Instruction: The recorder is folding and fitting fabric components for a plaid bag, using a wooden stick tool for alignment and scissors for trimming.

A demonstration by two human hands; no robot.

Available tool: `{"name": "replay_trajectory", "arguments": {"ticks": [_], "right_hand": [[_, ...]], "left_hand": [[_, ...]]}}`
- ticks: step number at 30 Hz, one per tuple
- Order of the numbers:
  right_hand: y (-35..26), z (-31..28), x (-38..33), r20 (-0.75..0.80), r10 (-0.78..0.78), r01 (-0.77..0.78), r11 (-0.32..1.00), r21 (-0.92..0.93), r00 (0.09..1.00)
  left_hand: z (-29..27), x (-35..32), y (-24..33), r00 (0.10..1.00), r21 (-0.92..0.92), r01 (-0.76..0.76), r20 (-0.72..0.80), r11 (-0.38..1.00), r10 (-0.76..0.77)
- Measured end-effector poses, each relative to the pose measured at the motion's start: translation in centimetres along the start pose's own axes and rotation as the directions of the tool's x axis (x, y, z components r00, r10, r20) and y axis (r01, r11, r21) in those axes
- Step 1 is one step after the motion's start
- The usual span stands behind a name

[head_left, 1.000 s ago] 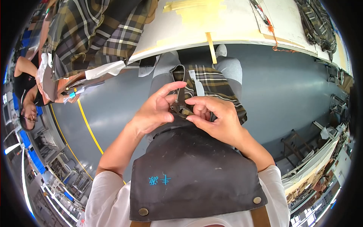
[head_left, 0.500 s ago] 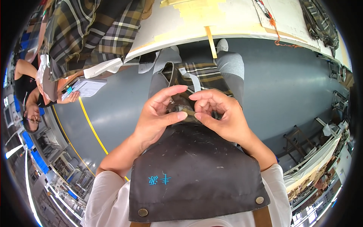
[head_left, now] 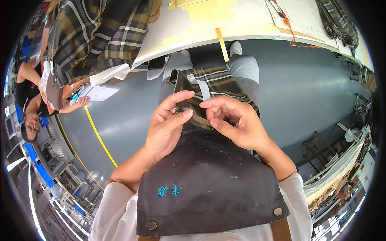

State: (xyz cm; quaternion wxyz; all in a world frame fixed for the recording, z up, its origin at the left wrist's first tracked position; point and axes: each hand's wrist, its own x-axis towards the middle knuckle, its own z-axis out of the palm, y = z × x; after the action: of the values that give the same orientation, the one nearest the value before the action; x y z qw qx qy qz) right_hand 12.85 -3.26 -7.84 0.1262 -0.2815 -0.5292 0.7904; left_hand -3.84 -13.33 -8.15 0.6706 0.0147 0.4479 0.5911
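Grey floor (head_left: 305, 80) spreads below a pale worktable (head_left: 249, 24) bearing plaid cloth (head_left: 96, 32).

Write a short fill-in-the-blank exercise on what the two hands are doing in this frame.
1. Both hands pinch a piece of ____-patterned fabric above the lap.
2. The left hand presses its ____ against the fabric's folded edge.
3. The person wears a dark ____ with two metal snaps near its top corners.
4. A ____ line runs across the grey floor to the person's left.

Missing words: plaid; thumb; apron; yellow
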Motion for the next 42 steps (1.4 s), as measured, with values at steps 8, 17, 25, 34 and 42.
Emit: {"name": "replay_trajectory", "arguments": {"ticks": [8, 17, 25, 34, 42], "right_hand": [[-0.1, 0.3, 0.4, -0.01, 0.085, -0.083, 0.989, 0.125, 0.996], [-0.4, 0.4, 0.2, -0.065, -0.083, 0.078, 0.994, -0.074, 0.994], [-0.9, 0.0, -0.3, -0.061, -0.097, 0.095, 0.995, -0.035, 0.993], [-1.5, -0.6, -0.5, -0.035, -0.115, 0.114, 0.993, -0.037, 0.993], [-1.9, -0.6, -0.7, 0.055, -0.097, 0.099, 0.994, -0.045, 0.994]], "left_hand": [[0.7, -0.1, 0.3, 1.0, 0.064, -0.015, -0.005, 0.998, 0.015], [1.5, 0.0, 0.4, 0.997, 0.04, -0.073, -0.037, 0.997, 0.075], [1.9, -0.1, 0.8, 0.995, -0.153, -0.037, 0.087, 0.988, 0.051], [1.9, -0.4, 0.3, 0.992, -0.279, 0.087, 0.112, 0.956, -0.058], [1.5, -0.5, -1.0, 0.972, -0.352, 0.11, 0.235, 0.929, -0.026]]}}
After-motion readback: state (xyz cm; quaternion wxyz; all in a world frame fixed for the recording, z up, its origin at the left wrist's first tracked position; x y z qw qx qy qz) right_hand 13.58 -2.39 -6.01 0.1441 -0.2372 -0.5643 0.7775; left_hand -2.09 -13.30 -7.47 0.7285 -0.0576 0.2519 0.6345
